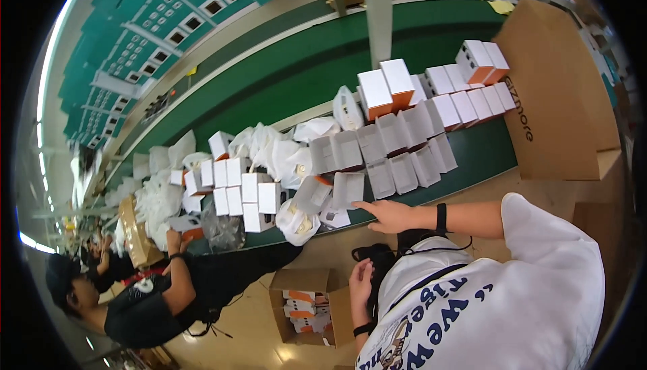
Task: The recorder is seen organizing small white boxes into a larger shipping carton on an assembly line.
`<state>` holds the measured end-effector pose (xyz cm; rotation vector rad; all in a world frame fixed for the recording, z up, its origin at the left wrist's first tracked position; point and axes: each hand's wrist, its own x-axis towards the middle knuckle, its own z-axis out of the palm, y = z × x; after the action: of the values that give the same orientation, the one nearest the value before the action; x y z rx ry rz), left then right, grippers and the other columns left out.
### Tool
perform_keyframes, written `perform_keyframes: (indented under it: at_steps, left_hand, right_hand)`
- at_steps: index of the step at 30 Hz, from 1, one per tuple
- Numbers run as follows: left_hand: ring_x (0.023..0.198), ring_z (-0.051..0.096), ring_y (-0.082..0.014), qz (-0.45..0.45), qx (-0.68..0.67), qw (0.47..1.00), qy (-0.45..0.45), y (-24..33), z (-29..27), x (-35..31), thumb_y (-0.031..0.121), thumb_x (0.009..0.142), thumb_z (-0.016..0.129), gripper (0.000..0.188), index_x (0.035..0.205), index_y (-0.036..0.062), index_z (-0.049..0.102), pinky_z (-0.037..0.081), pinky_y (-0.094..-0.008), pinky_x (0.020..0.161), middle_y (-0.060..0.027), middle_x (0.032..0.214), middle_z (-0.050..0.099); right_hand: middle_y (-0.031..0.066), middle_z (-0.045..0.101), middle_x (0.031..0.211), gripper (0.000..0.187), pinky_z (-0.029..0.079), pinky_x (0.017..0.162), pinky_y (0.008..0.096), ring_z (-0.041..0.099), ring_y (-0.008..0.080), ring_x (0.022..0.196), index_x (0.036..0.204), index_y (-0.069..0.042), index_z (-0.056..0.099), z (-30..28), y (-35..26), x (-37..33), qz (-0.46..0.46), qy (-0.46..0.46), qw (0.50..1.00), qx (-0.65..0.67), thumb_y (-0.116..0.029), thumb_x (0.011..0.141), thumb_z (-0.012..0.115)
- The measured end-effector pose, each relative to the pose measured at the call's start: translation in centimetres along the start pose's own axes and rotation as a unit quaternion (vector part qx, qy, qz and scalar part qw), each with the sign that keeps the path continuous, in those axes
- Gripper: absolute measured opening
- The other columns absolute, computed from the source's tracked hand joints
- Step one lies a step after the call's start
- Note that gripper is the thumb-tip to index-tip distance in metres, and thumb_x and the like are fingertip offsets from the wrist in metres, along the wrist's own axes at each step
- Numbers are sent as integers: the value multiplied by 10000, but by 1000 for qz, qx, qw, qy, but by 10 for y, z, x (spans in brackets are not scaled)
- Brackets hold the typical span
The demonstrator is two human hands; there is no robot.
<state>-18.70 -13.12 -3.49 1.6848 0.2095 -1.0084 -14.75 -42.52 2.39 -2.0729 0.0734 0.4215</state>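
My right hand [385, 216], with a black band on its wrist, reaches over the near edge of the table. Its index finger is stretched out to the lower edge of an open, empty-looking white box [348, 189], seeming to touch it; the hand is not closed round the box. Left of that box lies another open white box [312, 195], tilted, above a white plastic bag [296, 223] with something inside. My left hand [362, 277] hangs low by my body, its fingers loosely apart and nothing visible in them. More open white boxes [393, 176] stand in rows just beyond my right hand.
Closed white-and-orange boxes [465, 107] stand at the right beside a large brown carton [559, 94]. Further left are stacked white boxes [232, 185] and bagged items [158, 201]. A co-worker [145, 302] works at left. An open carton [306, 309] of boxes sits on the floor.
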Motion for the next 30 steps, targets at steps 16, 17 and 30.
perform_keyframes:
  at_steps: [16, 17, 30]
  left_hand:
    - [1249, 502, -426, 475, 262, 802, 250, 116, 21, -2, 72, 678, 890, 1037, 1534, 108, 307, 450, -480, 1048, -221, 1414, 413]
    - [1176, 535, -366, 426, 201, 842, 262, 105, 12, -3, 59, 704, 882, 987, 1527, 106, 339, 496, -435, 970, -194, 1328, 447]
    - [1180, 543, -289, 191, -157, 854, 457, -14, -102, -77, -50, 803, 767, 959, 1543, 155, 192, 529, -404, 864, -176, 1372, 437]
  right_hand:
    - [184, 742, 1005, 389, 576, 800, 387, 733, 338, 889, 1215, 34, 621, -33, -99, -20, -167, -125, 972, 111, -101, 850, 608]
    - [184, 742, 1005, 389, 576, 800, 387, 733, 338, 889, 1215, 34, 621, -31, -103, -14, -167, -135, 971, 104, -101, 850, 608]
    - [357, 296, 1475, 907, 548, 923, 529, 583, 533, 1137, 1498, 61, 258, 133, -99, 132, -20, 74, 967, -245, -299, 831, 756]
